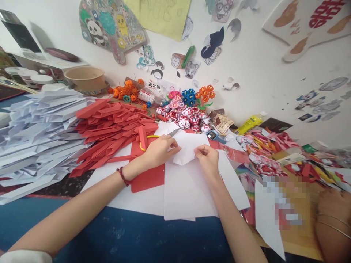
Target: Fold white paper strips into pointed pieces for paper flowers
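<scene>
A white sheet of paper (185, 152), with its lower edge apparently folded, is held between both hands. My left hand (162, 149) pinches its left edge, thumb against fingertips. At the opposite edge my right hand (207, 157) has thumb and index finger pressed together on the paper. Below it lie more white sheets (189, 193) and a red sheet (149, 180). Yellow-handled scissors (173, 132) rest just beyond my left hand, partly hidden by it. Folded red paper strips (115, 128) are heaped to the left, and folded white paper strips (44, 131) farther left.
Red-and-white paper flowers (189, 118) and a plastic bottle (150, 96) line the wall side. A smartwatch (215, 136) lies beyond my right hand. Another person's hand (333, 206) is at the far right, near coloured scraps (276, 144). A round tub (85, 78) stands back left.
</scene>
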Available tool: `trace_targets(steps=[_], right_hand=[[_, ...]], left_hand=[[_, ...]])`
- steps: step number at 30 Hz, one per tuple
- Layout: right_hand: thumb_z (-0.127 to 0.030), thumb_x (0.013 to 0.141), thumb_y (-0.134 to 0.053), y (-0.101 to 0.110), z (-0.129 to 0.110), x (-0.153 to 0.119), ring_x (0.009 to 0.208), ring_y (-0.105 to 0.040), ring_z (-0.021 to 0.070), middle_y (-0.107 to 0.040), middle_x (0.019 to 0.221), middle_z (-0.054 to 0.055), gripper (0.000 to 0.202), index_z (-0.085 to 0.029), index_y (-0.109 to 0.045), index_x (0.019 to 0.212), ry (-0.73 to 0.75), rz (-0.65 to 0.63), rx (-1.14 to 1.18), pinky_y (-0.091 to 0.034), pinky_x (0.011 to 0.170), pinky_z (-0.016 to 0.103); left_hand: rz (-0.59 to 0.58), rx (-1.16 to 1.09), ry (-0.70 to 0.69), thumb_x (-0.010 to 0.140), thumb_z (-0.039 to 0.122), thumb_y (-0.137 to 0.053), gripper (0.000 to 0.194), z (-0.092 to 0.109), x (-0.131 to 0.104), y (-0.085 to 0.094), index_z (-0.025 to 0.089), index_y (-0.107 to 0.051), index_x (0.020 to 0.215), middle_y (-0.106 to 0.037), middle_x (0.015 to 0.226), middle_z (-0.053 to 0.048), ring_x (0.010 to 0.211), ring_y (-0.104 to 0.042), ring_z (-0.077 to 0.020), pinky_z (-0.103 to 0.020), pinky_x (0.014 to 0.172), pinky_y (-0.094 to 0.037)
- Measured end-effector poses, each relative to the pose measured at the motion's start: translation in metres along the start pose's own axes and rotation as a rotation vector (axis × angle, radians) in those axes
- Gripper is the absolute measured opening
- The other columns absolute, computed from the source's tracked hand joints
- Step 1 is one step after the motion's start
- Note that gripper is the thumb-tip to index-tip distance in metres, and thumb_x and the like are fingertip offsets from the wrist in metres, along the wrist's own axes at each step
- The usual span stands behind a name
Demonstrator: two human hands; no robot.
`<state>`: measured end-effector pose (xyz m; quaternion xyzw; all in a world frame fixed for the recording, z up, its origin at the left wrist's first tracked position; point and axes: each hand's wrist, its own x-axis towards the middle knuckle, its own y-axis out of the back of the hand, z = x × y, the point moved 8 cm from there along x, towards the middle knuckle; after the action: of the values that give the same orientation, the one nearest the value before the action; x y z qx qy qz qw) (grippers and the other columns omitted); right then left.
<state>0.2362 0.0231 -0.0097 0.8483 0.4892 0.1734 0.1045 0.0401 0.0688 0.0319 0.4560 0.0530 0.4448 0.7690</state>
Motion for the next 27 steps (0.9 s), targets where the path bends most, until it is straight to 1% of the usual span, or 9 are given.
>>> trace_targets(steps=[5, 9, 11, 13, 16, 18, 22, 24, 27], right_hand=[[-0.033, 0.066, -0.068, 0.010, 0.004, 0.003, 0.054, -0.055, 0.0151, -0.062, 0.060, 0.002, 0.017, -0.016, -0.063, 0.069, 0.010, 0.112, 0.044, -0.043, 0.055, 0.028], [-0.035, 0.066, -0.070, 0.009, -0.001, 0.002, 0.054, -0.056, 0.0153, -0.063, 0.060, 0.002, 0.021, -0.016, -0.064, 0.070, 0.011, 0.119, 0.071, -0.044, 0.055, 0.028], [-0.039, 0.068, -0.070, 0.005, -0.005, 0.001, 0.055, -0.056, 0.0149, -0.064, 0.062, 0.003, 0.024, -0.016, -0.065, 0.071, 0.003, 0.065, 0.102, -0.044, 0.054, 0.027], [-0.042, 0.069, -0.071, -0.004, -0.008, -0.001, 0.056, -0.057, 0.0142, -0.064, 0.063, 0.002, 0.028, -0.016, -0.065, 0.075, -0.019, -0.036, 0.166, -0.043, 0.053, 0.026], [-0.043, 0.066, -0.076, -0.017, -0.011, -0.004, 0.057, -0.059, 0.0143, -0.063, 0.061, 0.001, 0.033, -0.016, -0.065, 0.079, -0.070, -0.185, 0.270, -0.043, 0.054, 0.025], [-0.046, 0.065, -0.077, -0.022, -0.012, -0.007, 0.058, -0.060, 0.0150, -0.064, 0.061, 0.002, 0.035, -0.015, -0.065, 0.076, -0.089, -0.244, 0.271, -0.045, 0.055, 0.026], [-0.056, 0.073, -0.067, -0.032, -0.011, -0.012, 0.058, -0.061, 0.0158, -0.068, 0.067, 0.008, 0.043, -0.014, -0.065, 0.069, -0.118, -0.370, 0.201, -0.046, 0.054, 0.026], [-0.057, 0.074, -0.065, -0.035, -0.012, -0.014, 0.056, -0.060, 0.0148, -0.068, 0.066, 0.008, 0.044, -0.014, -0.064, 0.068, -0.104, -0.403, 0.193, -0.046, 0.052, 0.026], [-0.056, 0.075, -0.066, -0.033, -0.017, -0.013, 0.051, -0.055, 0.0121, -0.065, 0.062, 0.005, 0.042, -0.015, -0.062, 0.066, -0.042, -0.387, 0.190, -0.043, 0.050, 0.024]], left_hand=[[-0.093, -0.120, -0.040, 0.085, 0.034, -0.053, 0.022, 0.000, 0.002, -0.007, 0.016, -0.066, 0.080, -0.066, 0.079, -0.004, 0.073, -0.056, -0.0144, -0.024, 0.067, -0.041], [-0.068, -0.164, 0.011, 0.085, 0.033, -0.050, 0.023, -0.006, 0.003, -0.007, 0.015, -0.064, 0.078, -0.065, 0.076, -0.003, 0.064, -0.052, -0.0123, -0.023, 0.060, -0.038], [-0.033, -0.167, 0.041, 0.085, 0.032, -0.049, 0.022, -0.009, 0.004, -0.003, 0.015, -0.063, 0.078, -0.064, 0.074, -0.002, 0.063, -0.050, -0.0119, -0.023, 0.058, -0.036], [-0.002, -0.157, 0.075, 0.085, 0.031, -0.049, 0.022, -0.013, 0.005, 0.000, 0.015, -0.062, 0.078, -0.062, 0.070, -0.001, 0.061, -0.050, -0.0115, -0.022, 0.057, -0.035], [0.031, -0.171, 0.120, 0.086, 0.030, -0.048, 0.021, -0.017, 0.005, 0.004, 0.015, -0.059, 0.078, -0.060, 0.065, 0.001, 0.058, -0.050, -0.0109, -0.021, 0.056, -0.034], [0.048, -0.213, 0.120, 0.087, 0.030, -0.047, 0.020, -0.017, 0.005, 0.005, 0.015, -0.058, 0.079, -0.061, 0.065, 0.001, 0.057, -0.053, -0.0110, -0.021, 0.056, -0.035], [0.077, -0.290, 0.119, 0.089, 0.032, -0.045, 0.021, -0.018, 0.005, 0.006, 0.016, -0.056, 0.082, -0.063, 0.067, 0.000, 0.059, -0.058, -0.0121, -0.021, 0.056, -0.039], [0.087, -0.304, 0.132, 0.089, 0.034, -0.046, 0.021, -0.019, 0.005, 0.007, 0.016, -0.055, 0.082, -0.063, 0.067, 0.000, 0.060, -0.060, -0.0126, -0.021, 0.057, -0.040], [0.092, -0.317, 0.141, 0.089, 0.036, -0.047, 0.023, -0.019, 0.005, 0.008, 0.016, -0.055, 0.081, -0.063, 0.067, 0.000, 0.060, -0.061, -0.0130, -0.021, 0.056, -0.041]])
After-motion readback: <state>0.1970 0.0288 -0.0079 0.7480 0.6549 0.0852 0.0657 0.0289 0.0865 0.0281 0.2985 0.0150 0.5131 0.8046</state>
